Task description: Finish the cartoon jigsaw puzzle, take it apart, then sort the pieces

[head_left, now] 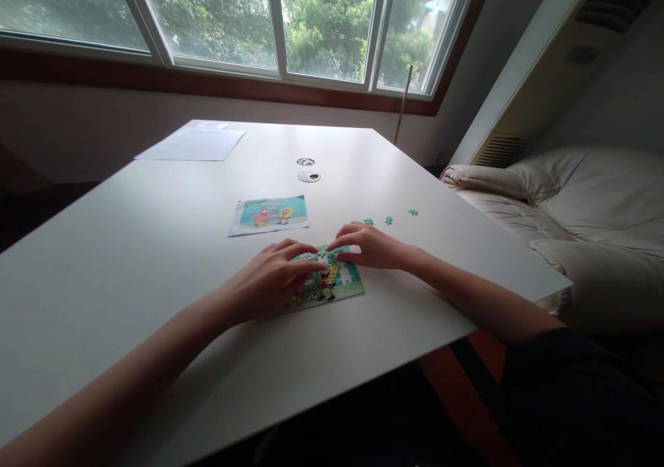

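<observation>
A jigsaw puzzle (pixel 350 288) with cartoon figures and a teal background lies near the table's front edge, with white gaps in its upper and right parts. My left hand (pixel 270 273) rests over its left side, fingers stretched and apart, hiding part of the picture. From the right, my right hand (pixel 376 247) reaches to the upper part, its thumb and finger bent around a small teal puzzle piece (pixel 332 253) at the gap. Beyond the hands lies a printed reference picture (pixel 272 212) with a pink and a yellow figure.
Three loose puzzle pieces, one of them the middle piece (pixel 389 221), lie beyond my right hand. Two round discs (pixel 309 176) sit farther back on the white table (pixel 129 245). White paper (pixel 191 143) lies at the far left corner. A leather sofa (pixel 586 197) stands at right.
</observation>
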